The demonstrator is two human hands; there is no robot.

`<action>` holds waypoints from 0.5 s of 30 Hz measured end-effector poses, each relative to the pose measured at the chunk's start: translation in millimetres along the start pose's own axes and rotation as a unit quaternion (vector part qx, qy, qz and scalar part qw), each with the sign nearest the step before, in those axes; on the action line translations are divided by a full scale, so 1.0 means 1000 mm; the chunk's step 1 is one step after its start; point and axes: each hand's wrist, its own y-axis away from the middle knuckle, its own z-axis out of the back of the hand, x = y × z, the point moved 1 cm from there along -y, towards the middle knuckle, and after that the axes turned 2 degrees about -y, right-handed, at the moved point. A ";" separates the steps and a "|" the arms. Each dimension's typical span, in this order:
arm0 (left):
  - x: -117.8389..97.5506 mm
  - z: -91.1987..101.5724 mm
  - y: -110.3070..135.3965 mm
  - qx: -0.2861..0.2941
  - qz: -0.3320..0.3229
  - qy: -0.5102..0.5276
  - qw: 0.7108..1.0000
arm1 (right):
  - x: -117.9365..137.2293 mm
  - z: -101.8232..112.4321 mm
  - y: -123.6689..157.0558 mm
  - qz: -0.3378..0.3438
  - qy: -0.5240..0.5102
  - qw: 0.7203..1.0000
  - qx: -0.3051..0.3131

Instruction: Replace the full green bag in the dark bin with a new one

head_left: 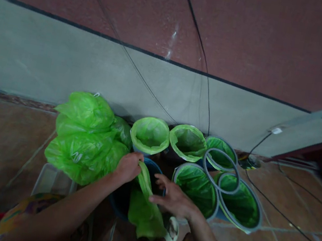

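Observation:
My left hand (pixel 129 167) is closed on the gathered upper edge of a green plastic bag (pixel 148 217), which hangs down limp and partly folded. Beside the bag's right edge is my right hand (pixel 174 197), its thumb and fingers spread apart; whether the thumb touches the plastic I cannot tell. Below both hands stands a dark blue bin (pixel 116 207), partly hidden by the bag and my left arm. Close to my right wrist a pale foot strap or sandal (pixel 172 234) shows on the floor.
Filled green bags (pixel 89 137) are heaped at left beside a clear plastic tub (pixel 52 180). Several green-lined bins, including one with a pale green rim (pixel 150 135), stand along the wall. A loose grey ring (pixel 206 168) lies across the right-hand bins. Black cables (pixel 282 219) cross the floor.

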 end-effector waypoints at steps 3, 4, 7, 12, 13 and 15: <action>-0.011 -0.010 0.002 0.007 -0.018 0.029 0.999 | 0.011 -0.019 -0.017 -0.016 0.023 0.992 -0.121; -0.015 -0.012 0.003 0.013 -0.024 0.030 0.999 | 0.013 -0.025 -0.022 -0.027 0.046 0.988 -0.143; -0.020 -0.014 0.005 0.028 -0.036 -0.001 0.999 | 0.014 -0.034 -0.032 -0.048 0.133 0.974 -0.179; -0.004 -0.006 0.006 0.051 -0.008 -0.105 0.993 | 0.003 -0.005 -0.025 -0.095 0.239 0.951 -0.170; 0.002 -0.003 0.006 0.056 0.004 -0.119 0.991 | -0.001 0.004 -0.021 -0.113 0.262 0.945 -0.157; 0.012 0.003 0.007 0.062 0.025 -0.135 0.989 | -0.010 0.022 -0.011 -0.153 0.311 0.929 -0.125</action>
